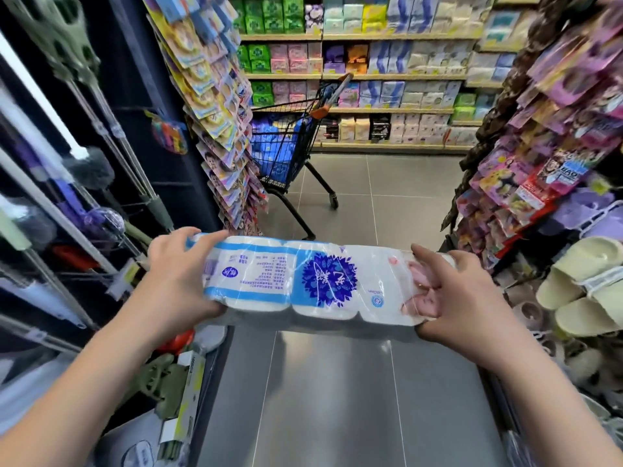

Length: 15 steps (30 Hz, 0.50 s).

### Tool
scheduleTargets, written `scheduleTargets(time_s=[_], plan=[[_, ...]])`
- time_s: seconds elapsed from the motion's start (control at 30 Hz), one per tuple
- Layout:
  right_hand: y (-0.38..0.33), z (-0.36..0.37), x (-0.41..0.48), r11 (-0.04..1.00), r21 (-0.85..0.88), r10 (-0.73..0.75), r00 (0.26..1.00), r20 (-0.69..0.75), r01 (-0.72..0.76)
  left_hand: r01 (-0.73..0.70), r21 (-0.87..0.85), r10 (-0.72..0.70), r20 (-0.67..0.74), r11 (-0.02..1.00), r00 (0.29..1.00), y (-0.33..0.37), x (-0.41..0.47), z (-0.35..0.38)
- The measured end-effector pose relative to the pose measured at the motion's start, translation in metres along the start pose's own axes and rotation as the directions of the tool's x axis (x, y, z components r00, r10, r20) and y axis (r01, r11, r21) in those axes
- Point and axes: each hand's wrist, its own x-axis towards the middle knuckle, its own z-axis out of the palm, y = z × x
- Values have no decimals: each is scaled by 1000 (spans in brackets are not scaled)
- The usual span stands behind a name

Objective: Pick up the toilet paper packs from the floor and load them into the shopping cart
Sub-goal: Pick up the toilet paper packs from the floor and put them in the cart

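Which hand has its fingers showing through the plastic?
The right hand: its fingers show pink through the toilet paper pack's clear wrap; the left hand grips outside.

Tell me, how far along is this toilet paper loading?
Partly done, it seems: the shopping cart down the aisle already holds blue packages. In hand: one toilet paper pack, gripped at its ends by the left hand and right hand. Left: carry it to the cart and drop it in. No other packs show on the floor.
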Motion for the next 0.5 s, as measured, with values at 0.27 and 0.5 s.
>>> scheduleTargets(time_s=[0.27, 0.5], plan=[[22, -19, -8, 999, 26, 32, 998, -52, -31, -13, -14, 14, 34, 1000, 999, 37, 10, -3], [41, -30, -29, 989, 45, 147, 981, -127, -142, -128, -46, 131, 76, 991, 988, 68, 37, 7]])
